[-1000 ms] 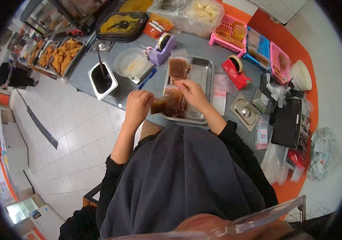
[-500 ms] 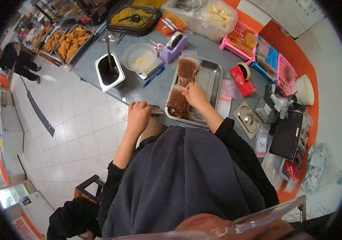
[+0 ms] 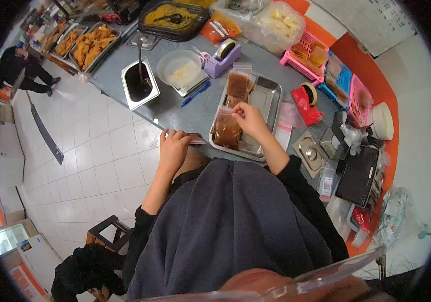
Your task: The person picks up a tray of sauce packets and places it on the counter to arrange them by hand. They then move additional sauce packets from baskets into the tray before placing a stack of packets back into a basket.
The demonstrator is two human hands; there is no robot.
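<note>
My right hand (image 3: 249, 121) pinches the top edge of a clear zip bag of brown sauce (image 3: 227, 132). This bag lies at the near end of a steel tray (image 3: 272, 103). Further back in the tray rest other brown sauce bags (image 3: 237, 85), partly overlapping. At the table's front edge, my left hand (image 3: 173, 147) is closed on another zip bag (image 3: 195, 138), most of it hidden by the fingers. Behind that hand stands a steel container of dark sauce (image 3: 140, 88) with a ladle (image 3: 140, 58) in it.
A bowl (image 3: 179, 68) sits on a scale beside a blue pen (image 3: 195, 94). Tape dispensers, purple (image 3: 221, 63) and red (image 3: 306, 106), flank the tray. Baskets (image 3: 303, 58) line the wall side. A steel lid (image 3: 310, 153) lies right. Another person (image 3: 21, 70) stands far left.
The sauce bag under my right hand lies flatter and straighter, with that hand still at its top edge. My left hand has barely moved. The view has shifted slightly; the far person has moved closer.
</note>
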